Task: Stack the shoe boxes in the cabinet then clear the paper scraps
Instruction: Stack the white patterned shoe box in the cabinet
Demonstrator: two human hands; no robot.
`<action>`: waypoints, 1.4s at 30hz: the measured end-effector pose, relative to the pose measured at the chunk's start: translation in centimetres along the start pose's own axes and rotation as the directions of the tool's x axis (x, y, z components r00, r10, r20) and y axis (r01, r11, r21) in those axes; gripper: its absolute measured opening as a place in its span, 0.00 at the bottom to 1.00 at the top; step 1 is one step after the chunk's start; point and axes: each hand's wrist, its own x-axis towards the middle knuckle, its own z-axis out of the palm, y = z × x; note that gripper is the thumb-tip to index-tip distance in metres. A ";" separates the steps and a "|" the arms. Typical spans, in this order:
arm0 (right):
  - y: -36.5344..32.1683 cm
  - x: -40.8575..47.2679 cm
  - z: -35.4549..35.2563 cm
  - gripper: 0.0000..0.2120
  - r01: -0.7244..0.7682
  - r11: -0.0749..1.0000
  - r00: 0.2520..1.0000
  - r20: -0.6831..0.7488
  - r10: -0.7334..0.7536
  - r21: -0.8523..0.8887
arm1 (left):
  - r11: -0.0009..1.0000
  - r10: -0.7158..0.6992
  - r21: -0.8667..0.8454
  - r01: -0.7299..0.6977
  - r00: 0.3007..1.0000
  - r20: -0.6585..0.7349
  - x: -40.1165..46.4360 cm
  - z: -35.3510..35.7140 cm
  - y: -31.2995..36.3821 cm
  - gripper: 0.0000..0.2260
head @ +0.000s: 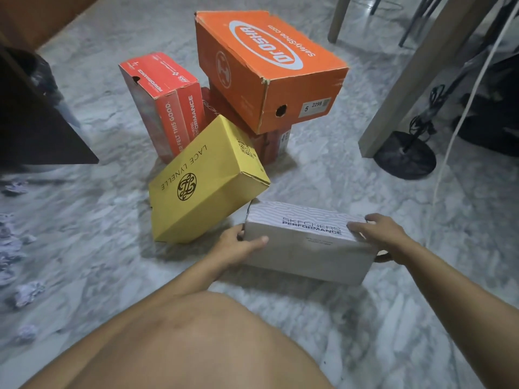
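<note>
- The floor [351,175] is grey-and-white marbled stone, with a soft sheen.
- A dark brown panel [36,130] of furniture juts in from the left edge, its corner low over the floor.
- A thick beige table leg [415,88] slants down at the right; a thinner leg [338,18] stands further back.
- Beside the thick leg sits a round black stand base [405,157], with black cables [427,119] tangled above it.
- A white cord [466,108] runs down the right side.
- The light is dim and even.
</note>
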 end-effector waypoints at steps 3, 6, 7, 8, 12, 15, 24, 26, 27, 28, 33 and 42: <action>-0.3 -1.0 -2.1 0.28 0.031 0.998 0.991 0.133 -0.023 -0.060 | 0.999 0.012 -0.052 -0.015 0.998 -0.059 -1.1 -0.3 1.5 0.22; -0.8 -2.6 -4.0 0.25 0.094 0.985 0.975 0.214 -0.062 -0.144 | 0.998 0.043 -0.037 -0.046 0.995 -0.089 -2.4 -0.5 2.5 0.18; -1.0 -3.3 -4.6 0.26 0.113 0.982 0.972 0.223 -0.077 -0.152 | 0.998 0.052 -0.037 -0.056 0.994 -0.092 -2.9 -0.6 2.9 0.16; -1.1 -3.9 -5.2 0.28 0.131 0.978 0.969 0.230 -0.091 -0.165 | 0.997 0.056 -0.049 -0.060 0.995 -0.086 -3.4 -0.7 3.3 0.16; -1.9 -6.3 -7.3 0.34 0.192 0.961 0.958 0.253 -0.138 -0.200 | 0.985 0.054 -0.165 -0.060 0.998 -0.041 -6.2 -1.2 5.5 0.19; -2.9 -8.2 -8.3 0.37 0.235 0.959 0.948 0.255 -0.191 -0.156 | 0.972 0.045 -0.228 -0.051 0.998 -0.032 -7.9 -2.2 6.8 0.29; -9.6 -13.7 -6.8 0.34 0.450 0.888 0.886 0.072 -0.457 0.096 | 0.944 0.183 -0.239 -0.230 0.962 -0.203 -12.0 -9.1 8.9 0.25; -11.4 -15.3 -6.0 0.35 0.483 0.855 0.866 0.046 -0.499 0.187 | 0.924 0.220 -0.241 -0.295 0.930 -0.295 -13.3 -10.5 9.4 0.29; -12.5 -16.1 -5.5 0.34 0.500 0.835 0.853 0.037 -0.520 0.228 | 0.913 0.224 -0.260 -0.316 0.918 -0.328 -13.9 -11.3 9.7 0.31; -13.5 -17.0 -5.0 0.32 0.515 0.816 0.840 0.034 -0.542 0.263 | 0.899 0.220 -0.286 -0.332 0.907 -0.359 -14.4 -12.2 10.0 0.33; -18.8 -19.8 -2.7 0.24 0.579 0.721 0.752 0.093 -0.653 0.380 | 0.841 0.171 -0.348 -0.414 0.814 -0.555 -16.0 -18.0 11.0 0.20; -27.9 -24.6 0.7 0.13 0.429 0.790 0.709 0.379 -0.595 0.439 | 0.743 0.198 -0.332 -0.581 0.665 -0.721 -21.0 -28.1 12.7 0.14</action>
